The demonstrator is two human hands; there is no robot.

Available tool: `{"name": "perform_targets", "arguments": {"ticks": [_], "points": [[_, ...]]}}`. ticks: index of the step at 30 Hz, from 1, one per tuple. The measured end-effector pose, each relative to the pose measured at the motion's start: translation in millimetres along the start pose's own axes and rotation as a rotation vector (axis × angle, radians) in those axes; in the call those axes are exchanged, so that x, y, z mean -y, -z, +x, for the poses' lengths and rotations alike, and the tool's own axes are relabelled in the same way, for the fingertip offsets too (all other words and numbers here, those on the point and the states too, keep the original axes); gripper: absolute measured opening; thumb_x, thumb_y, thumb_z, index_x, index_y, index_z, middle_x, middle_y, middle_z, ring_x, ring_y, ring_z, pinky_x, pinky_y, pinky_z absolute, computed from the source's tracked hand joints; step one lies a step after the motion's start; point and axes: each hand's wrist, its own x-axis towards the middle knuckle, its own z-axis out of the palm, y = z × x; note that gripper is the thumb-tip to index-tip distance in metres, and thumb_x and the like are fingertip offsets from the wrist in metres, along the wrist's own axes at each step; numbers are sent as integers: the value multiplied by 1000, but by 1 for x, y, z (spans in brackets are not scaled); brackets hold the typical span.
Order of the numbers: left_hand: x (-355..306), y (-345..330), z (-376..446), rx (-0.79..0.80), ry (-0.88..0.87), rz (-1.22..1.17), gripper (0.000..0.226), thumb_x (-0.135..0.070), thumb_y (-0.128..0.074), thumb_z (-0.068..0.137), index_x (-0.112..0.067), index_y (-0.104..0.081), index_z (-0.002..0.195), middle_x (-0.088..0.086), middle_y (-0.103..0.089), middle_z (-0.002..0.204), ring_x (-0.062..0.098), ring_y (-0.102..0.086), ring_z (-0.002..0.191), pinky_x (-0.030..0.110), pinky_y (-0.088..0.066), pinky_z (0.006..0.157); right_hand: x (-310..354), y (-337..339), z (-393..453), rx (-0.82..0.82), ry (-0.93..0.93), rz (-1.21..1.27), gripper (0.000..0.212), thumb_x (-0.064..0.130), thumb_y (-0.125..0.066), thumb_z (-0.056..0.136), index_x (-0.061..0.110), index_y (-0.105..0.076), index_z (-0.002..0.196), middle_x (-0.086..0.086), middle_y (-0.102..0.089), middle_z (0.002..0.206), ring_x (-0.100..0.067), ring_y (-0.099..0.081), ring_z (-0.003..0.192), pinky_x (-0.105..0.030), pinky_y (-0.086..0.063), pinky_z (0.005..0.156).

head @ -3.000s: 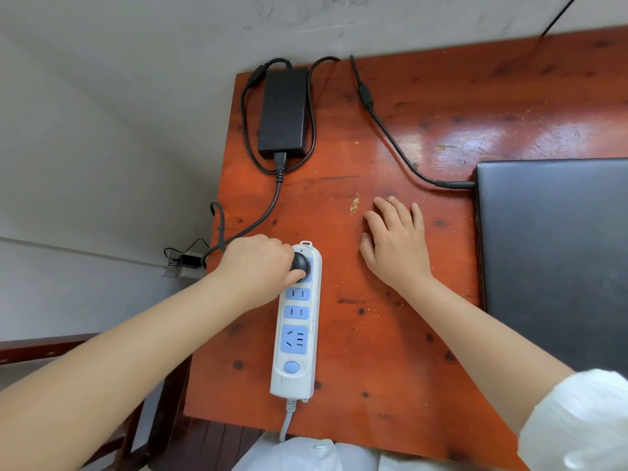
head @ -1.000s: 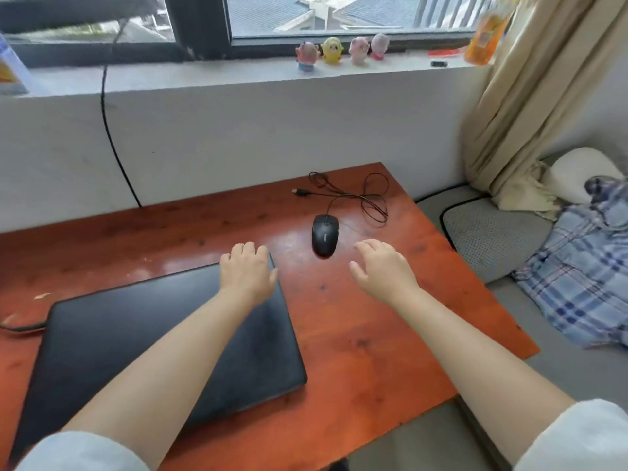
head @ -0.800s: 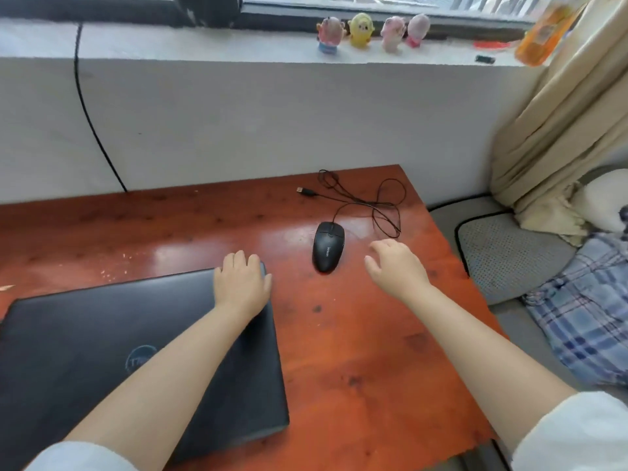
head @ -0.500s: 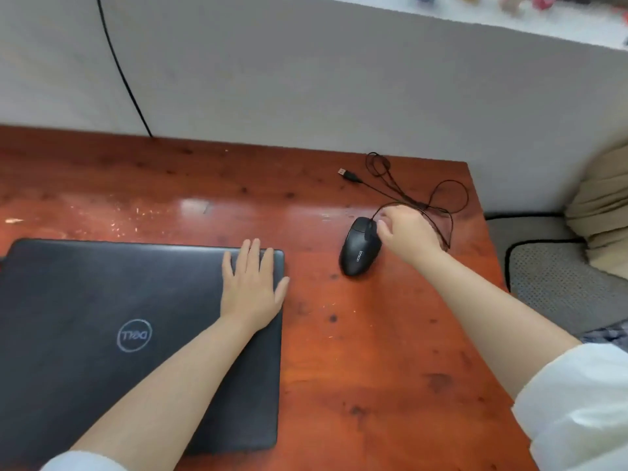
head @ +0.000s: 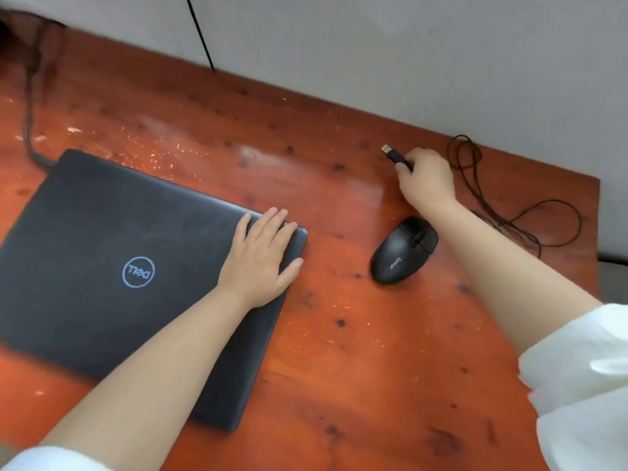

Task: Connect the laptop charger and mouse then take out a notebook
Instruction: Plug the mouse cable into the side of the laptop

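A closed black laptop [head: 112,260] lies on the red-brown wooden table [head: 356,368]. My left hand [head: 261,256] rests flat on its right far corner, fingers spread. A black wired mouse [head: 402,251] sits to the right of the laptop. My right hand [head: 426,180] is beyond the mouse, pinching the mouse's USB plug [head: 390,153], whose metal tip points up and left, off the table. The mouse cable [head: 530,215] lies in loose loops at the table's far right. The charger cable [head: 29,130] enters the laptop's far left corner. No notebook is in view.
A white wall [head: 407,45] runs along the table's far edge, with a thin black wire [head: 200,35] hanging down it. The table's right edge [head: 598,232] is close to the cable loops. White sleeves cover both of my upper arms.
My right hand has moved from beside the mouse to the USB plug and picked it up. The view has tilted down and left. My left hand stays on the laptop.
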Motion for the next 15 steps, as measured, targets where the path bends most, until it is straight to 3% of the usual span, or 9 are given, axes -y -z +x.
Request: {"name": "perform_targets", "arguments": {"ticks": [5, 10, 12, 15], "points": [[-6, 2, -3, -55, 35, -17, 55, -30, -37, 85, -3, -44, 132, 17, -38, 146, 30, -27, 139, 47, -13, 116, 8, -6, -64, 121, 429, 32, 22, 17, -53, 90, 0, -61, 102, -22, -62, 100, -36, -56, 95, -40, -44, 76], [-12, -5, -24, -145, 266, -36, 40, -15, -44, 92, 1, -45, 129, 20, -34, 147, 32, -22, 140, 50, -16, 114, -1, -25, -94, 145, 552, -237, 21, 19, -40, 96, 4, -52, 105, -16, -64, 105, -35, -57, 95, -41, -40, 78], [-13, -8, -35, -138, 326, -24, 41, -14, -44, 93, 1, -42, 130, 21, -31, 148, 32, -20, 141, 51, -16, 114, -9, -24, -106, 136, 566, -221, 20, 19, -38, 97, 4, -51, 102, -15, -66, 99, -33, -59, 88, -38, -37, 74], [-15, -11, -46, -121, 353, -22, 42, -15, -42, 94, 1, -40, 132, 20, -29, 149, 32, -18, 141, 51, -15, 114, -20, -20, -135, 272, 592, -130, 21, 22, -39, 97, 4, -49, 100, -16, -66, 92, -36, -60, 79, -34, -34, 61]]}}
